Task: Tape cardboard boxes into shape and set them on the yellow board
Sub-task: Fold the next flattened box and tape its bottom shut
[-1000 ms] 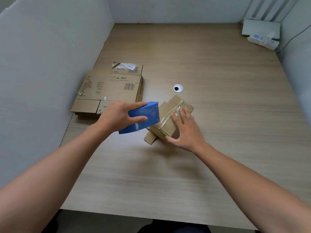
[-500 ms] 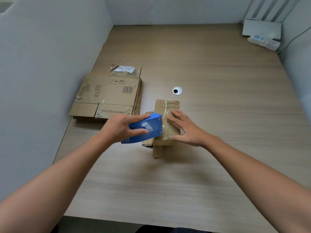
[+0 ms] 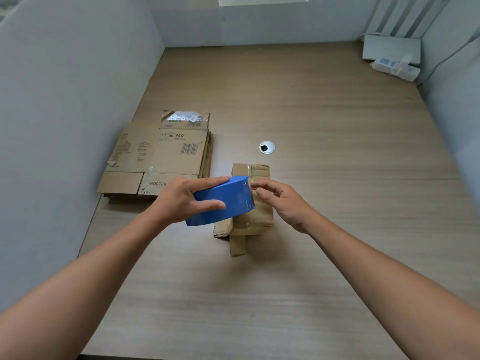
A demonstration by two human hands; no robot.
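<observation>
left hand [image 3: 181, 198] fingers clenched round the tape dispenser [image 3: 223, 201], just over the box [image 3: 257, 216] on the counter [image 3: 311, 255]. right hand [image 3: 283, 203] fingers curl at its cutter teeth, can't tell if they pinch tape. risk: teeth nick a fingertip, or the unheld box skids w/ the pull.

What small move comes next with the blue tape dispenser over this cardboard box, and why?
Probably draw out fresh tape with the right hand, poised at the toothed edge of the blue plastic tape dispenser. The left hand grips it above the small brown cardboard box, whose near flaps stick out.
</observation>
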